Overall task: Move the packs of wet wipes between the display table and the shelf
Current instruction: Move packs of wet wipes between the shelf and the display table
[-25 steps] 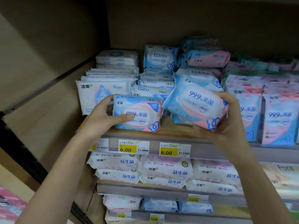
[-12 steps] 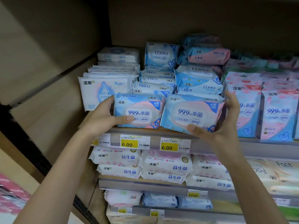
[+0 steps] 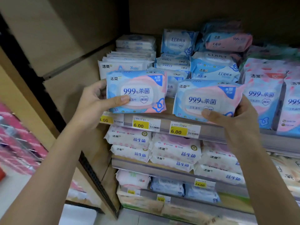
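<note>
two packs at the shelf [image 3: 162, 117] edge
left hand [image 3: 93, 103] grips left pack [image 3: 138, 90], right hand [image 3: 240, 117] grips right pack [image 3: 207, 99]; next, carry both clear

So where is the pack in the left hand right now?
The blue-and-pink plastic wipes pack sits left of centre, in the left hand, at the shelf front above the yellow 6.00 price tag.

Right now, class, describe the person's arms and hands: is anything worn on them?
Both forearms are bare as far as the view shows, with no sleeves visible. The left hand and right hand wear no gloves; no rings, watch or bracelets can be seen.
</note>
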Available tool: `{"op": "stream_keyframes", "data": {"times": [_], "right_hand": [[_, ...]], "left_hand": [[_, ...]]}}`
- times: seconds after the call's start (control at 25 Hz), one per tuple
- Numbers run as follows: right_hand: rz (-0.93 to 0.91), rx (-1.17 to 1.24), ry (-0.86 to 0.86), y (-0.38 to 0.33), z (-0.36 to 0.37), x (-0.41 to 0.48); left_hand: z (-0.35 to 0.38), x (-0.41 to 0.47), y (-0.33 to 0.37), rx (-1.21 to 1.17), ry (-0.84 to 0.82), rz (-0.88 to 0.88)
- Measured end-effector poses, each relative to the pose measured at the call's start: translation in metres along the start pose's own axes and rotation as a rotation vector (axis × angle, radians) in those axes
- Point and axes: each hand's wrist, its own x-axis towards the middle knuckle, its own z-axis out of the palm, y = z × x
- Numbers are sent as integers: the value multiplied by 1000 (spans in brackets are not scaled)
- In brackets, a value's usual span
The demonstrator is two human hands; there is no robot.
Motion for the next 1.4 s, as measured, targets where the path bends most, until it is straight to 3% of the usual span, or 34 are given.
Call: {"op": "stream_keyframes", "data": {"times": [0.16, 0.32, 0.52, 0.68, 1.04, 1.4], "right_hand": [[39, 140, -176, 4, 3, -17], [153, 126, -453, 23, 18, -51], [374, 210, -855, 48, 62, -121], [447, 233, -1167, 49, 104, -199], [471, 149, -1796, -11, 143, -450], [517, 138, -2191, -89, 113, -713]], "left_hand": [[-8, -71, 2, 44, 147, 16], [-3, -179, -4, 122, 376, -51], [26, -336, -13, 124, 796, -239], [62, -459, -2, 100, 1135, -321], [180, -723, 42, 45, 1917, -259], [282, -939, 97, 59, 2300, -264]]}}
